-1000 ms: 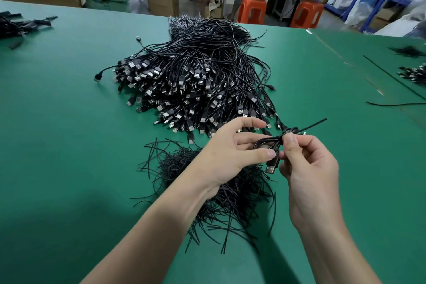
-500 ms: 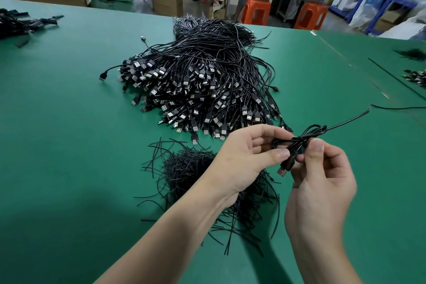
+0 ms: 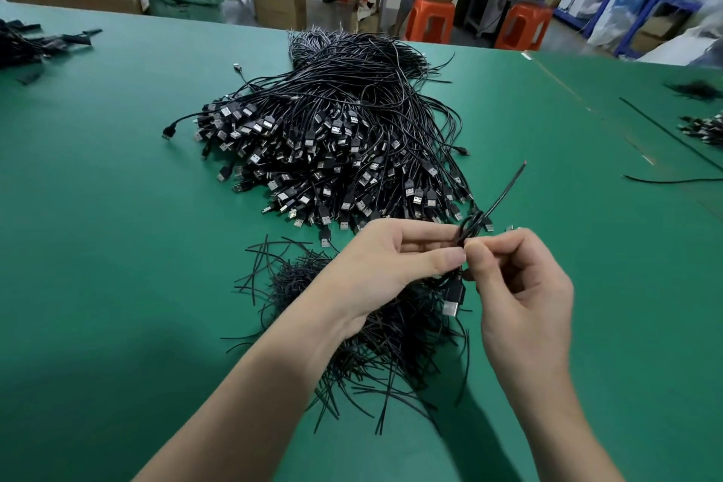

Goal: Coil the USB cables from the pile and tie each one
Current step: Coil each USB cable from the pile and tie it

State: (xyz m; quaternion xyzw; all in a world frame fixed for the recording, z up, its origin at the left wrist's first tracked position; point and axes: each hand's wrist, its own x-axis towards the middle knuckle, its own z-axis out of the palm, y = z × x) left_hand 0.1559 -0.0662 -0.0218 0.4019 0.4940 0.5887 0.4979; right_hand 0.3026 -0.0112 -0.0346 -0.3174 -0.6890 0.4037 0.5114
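Hands: both were raised over the near part of the green table [image 3: 117,246], fingertips almost meeting, each pinching the same small coiled cable [image 3: 469,228].
Left hand [image 3: 391,266]: thumb and forefinger were closed on the coil from the left, the other fingers reaching out behind it.
Right hand [image 3: 520,286]: its fingers were curled, with thumb and forefinger nipping the coil's waist from the right. Whether a tie sat under them could not be told.
Coil's place: it was in the air between the two hands, off the table, above the heap of ties [image 3: 297,278].
Long axis: it stood steeply, running from the plug [image 3: 454,299] hanging low on the person's side up through the pinch to the loops on top.
Tail [image 3: 502,196]: a thin black end stuck out from the top of the coil, up and to the right, away from the person. Its tip was reddish.
Nearer hand: both touched the coil, but the tail lay on the right hand's side. That hand looked better placed to catch and wind it.
Pile [image 3: 332,137]: it lay beyond the hands, plugs fanned toward the person, just past the left fingertips.
Step, as judged: binding the waist, not finished while the tail stood free.
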